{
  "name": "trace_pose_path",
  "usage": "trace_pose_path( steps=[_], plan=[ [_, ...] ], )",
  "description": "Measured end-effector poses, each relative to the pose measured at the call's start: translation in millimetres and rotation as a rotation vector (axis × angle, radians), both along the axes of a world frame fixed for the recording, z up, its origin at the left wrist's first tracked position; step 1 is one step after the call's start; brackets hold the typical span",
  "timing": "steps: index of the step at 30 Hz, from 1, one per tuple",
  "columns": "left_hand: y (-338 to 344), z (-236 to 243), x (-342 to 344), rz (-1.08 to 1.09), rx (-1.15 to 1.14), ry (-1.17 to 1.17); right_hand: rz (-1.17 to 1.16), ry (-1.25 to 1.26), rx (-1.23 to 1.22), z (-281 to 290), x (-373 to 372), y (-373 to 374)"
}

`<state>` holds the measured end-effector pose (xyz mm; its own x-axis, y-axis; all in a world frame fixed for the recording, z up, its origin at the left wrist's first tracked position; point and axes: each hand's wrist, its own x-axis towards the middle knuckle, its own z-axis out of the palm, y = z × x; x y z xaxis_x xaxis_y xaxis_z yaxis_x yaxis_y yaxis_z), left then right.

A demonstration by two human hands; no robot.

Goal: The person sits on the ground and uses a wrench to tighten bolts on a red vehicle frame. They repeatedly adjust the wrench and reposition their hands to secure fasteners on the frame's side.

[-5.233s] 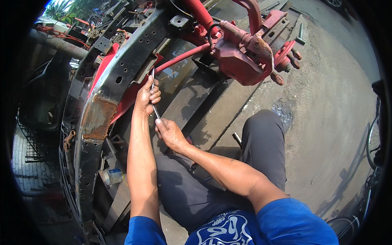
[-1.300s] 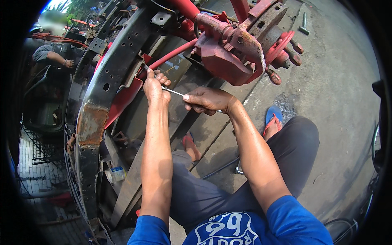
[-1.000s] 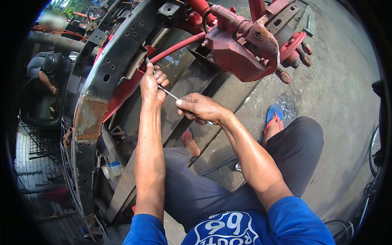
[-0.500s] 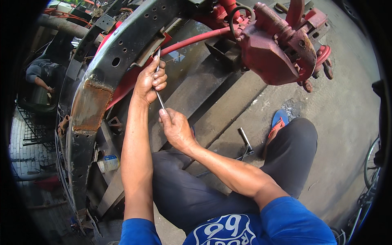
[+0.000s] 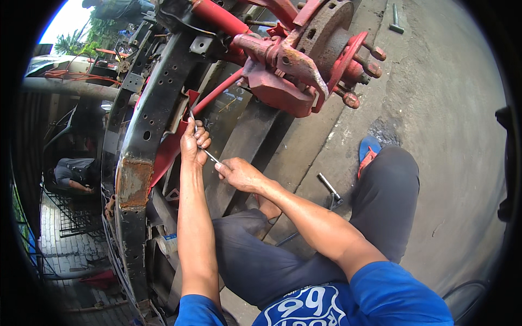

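Observation:
My left hand [image 5: 193, 143] is closed around the upper end of a thin metal wrench [image 5: 209, 155], pressed against the black perforated frame rail [image 5: 153, 108] where a red bracket meets it. My right hand [image 5: 237, 174] grips the lower end of the same tool, just below and right of the left hand. The tool's tip is hidden behind my left fingers.
A red axle hub with studs [image 5: 326, 49] hangs above right. Dark leaf springs [image 5: 244, 141] run under my hands. A metal tool [image 5: 329, 189] lies on the concrete by my knee, and a hammer [image 5: 396, 23] further off. Another person [image 5: 76, 173] crouches at the left.
Both hands have stayed on the wrench at the frame rail, swinging its handle up and down. My right hand has shifted from beside the left hand to below it.

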<state>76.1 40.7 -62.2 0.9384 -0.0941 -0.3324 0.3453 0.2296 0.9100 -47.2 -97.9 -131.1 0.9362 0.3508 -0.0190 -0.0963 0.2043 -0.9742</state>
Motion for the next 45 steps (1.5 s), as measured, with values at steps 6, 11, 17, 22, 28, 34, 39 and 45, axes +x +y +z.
trace_pose_path(
  steps=[6,11,17,22,28,34,39,45],
  plan=[
    [-39,-8,-2,0.174,-0.052,-0.055,0.223,0.121,0.148,-7,15,-60],
    [-66,-1,-5,0.322,-0.118,-0.074,0.33,0.067,0.182,-7,28,-94],
    [-75,-1,-4,0.375,-0.073,-0.093,0.347,0.091,0.165,1,37,-111],
    [-57,12,-13,0.267,-0.056,-0.028,0.266,0.248,0.291,12,13,-71],
    [-58,11,-16,0.27,-0.117,-0.011,0.066,0.228,0.192,16,-3,-50],
    [5,20,-14,-0.004,-0.04,0.071,-0.315,0.058,0.043,32,-24,57],
    [44,25,0,-0.247,0.123,0.047,-0.481,0.03,0.004,25,-23,118],
    [22,18,-9,-0.094,0.094,0.04,-0.235,0.049,0.013,19,-19,72]
  ],
)
